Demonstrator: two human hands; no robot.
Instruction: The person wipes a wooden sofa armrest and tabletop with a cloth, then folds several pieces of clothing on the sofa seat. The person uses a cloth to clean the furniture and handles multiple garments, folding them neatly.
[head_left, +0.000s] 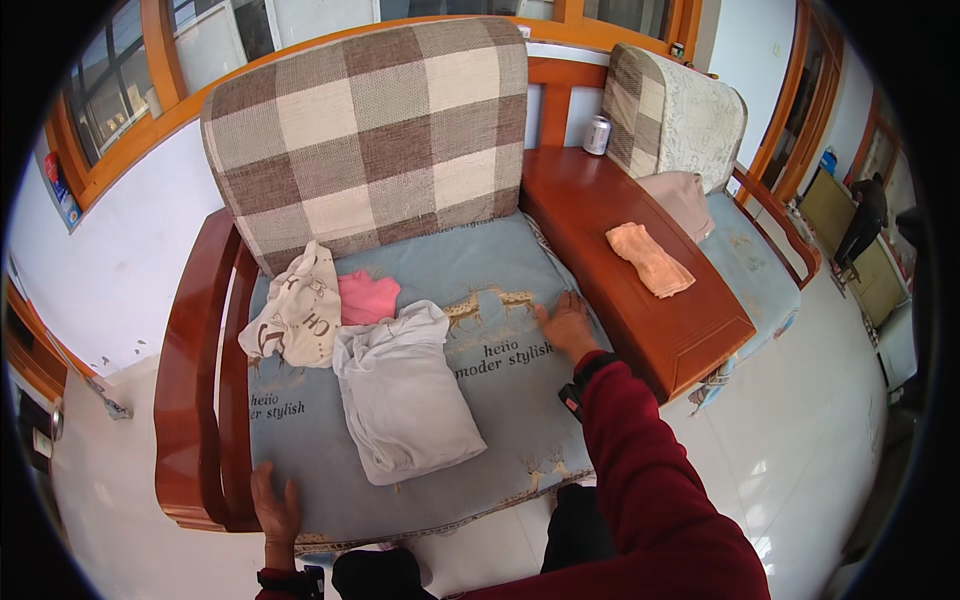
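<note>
My left hand (276, 504) rests at the front left corner of the blue seat cushion (525, 420), fingers apart, beside the wooden armrest. Toward the cushion's right edge, my right hand (568, 325) lies with its fingers spread, close to the wooden console. Neither hand holds anything. Between them lies a folded light grey garment (409, 405), nearest the middle. Behind it are a pink cloth (367, 296), partly covered, and a crumpled cream garment (304, 307) with printed letters and figures.
A folded orange towel (651, 259) and a drink can (597, 135) are on the wooden console (585, 187). A checked back cushion (375, 127) leans behind the seat. The wooden armrest (191, 375) borders the left. Beyond the console, a beige cloth (679, 202) lies on another seat. A person (868, 217) stands far right.
</note>
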